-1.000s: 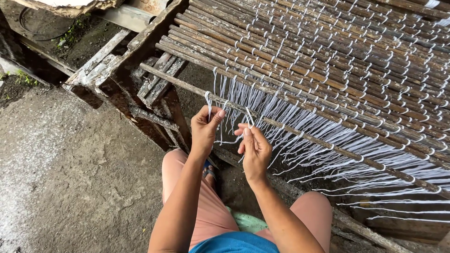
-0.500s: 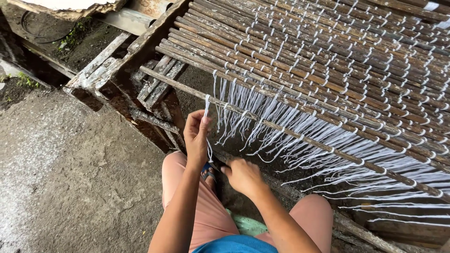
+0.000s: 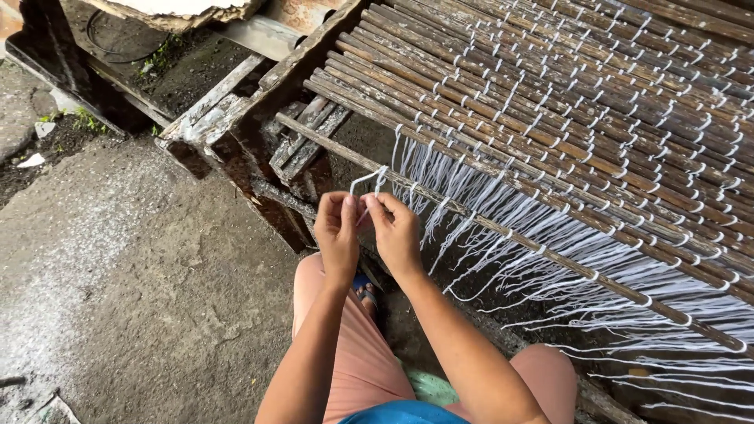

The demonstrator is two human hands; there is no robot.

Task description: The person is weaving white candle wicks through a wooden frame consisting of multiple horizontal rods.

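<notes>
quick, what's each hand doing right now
Left hand: closed, pinching the white string that loops over the front stick.
Right hand: closed, fingertips pinching the same string beside the left.

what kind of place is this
Likely an outdoor or open-sided rustic weaving spot: a mat of thin sticks bound with white string, a weathered wooden frame, bare concrete ground.

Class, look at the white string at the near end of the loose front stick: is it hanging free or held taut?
Held taut: both the left hand and right hand pinch the white string, which arches up to the loose front stick.
</notes>
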